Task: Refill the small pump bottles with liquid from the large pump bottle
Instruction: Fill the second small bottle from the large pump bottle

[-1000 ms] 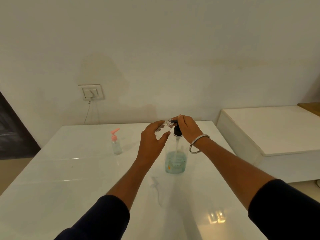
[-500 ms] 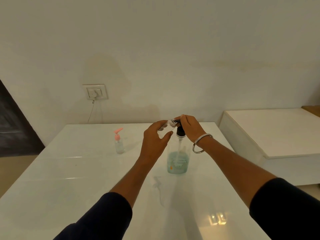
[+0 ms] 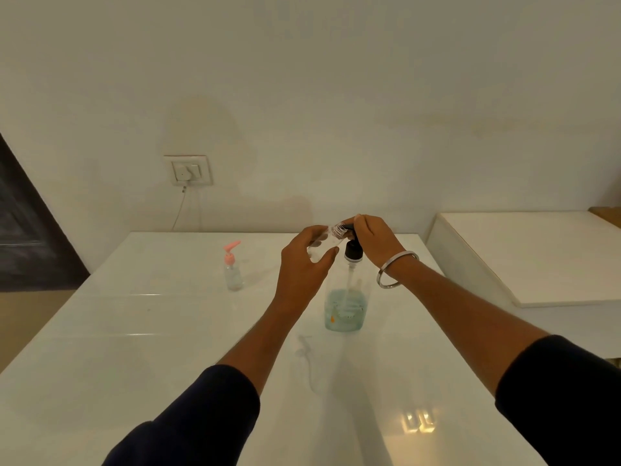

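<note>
Left hand (image 3: pixel 307 260) grip curled round small clear bottle (image 3: pixel 327 238), tilted so open threaded neck meets spout of large pump bottle (image 3: pixel 345 297) — placed to catch liquid. Right hand (image 3: pixel 373 242) grip folded over black pump head (image 3: pixel 353 252), likely to press; fingertip detail hidden. Large bottle upright on counter (image 3: pixel 168 331), blue liquid low. Second small bottle, pink pump (image 3: pixel 232 269), stands well apart left, probably awaiting or done.

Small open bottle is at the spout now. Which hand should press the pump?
Right. The right hand already rests on the large bottle's black pump head, while the left hand holds the small clear bottle tilted at the spout.
</note>
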